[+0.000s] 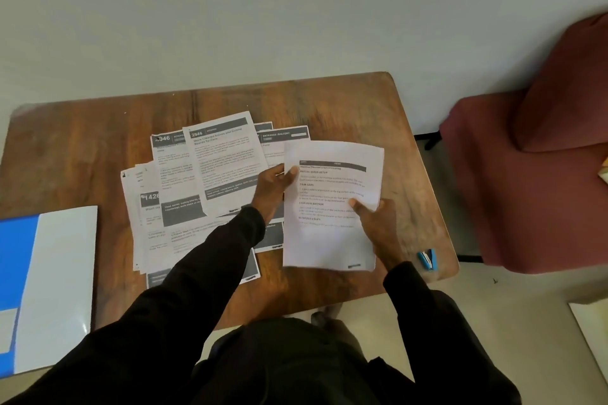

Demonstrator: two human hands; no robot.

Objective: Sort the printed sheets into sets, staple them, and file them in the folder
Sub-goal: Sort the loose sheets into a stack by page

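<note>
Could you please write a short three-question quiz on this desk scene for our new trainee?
1. True or false: both hands hold the sheet that is lifted off the spread sheets.
2. Where does the blue stapler lie? A) on the folder B) near the table's right edge, beside the right hand C) on top of the spread sheets
3. Fill in: the open folder lies at the table's ____ side.

Key: 1. True: the left hand pinches its upper left edge and the right hand grips its right edge. 2. B, on the wooden table. 3. Left.
</note>
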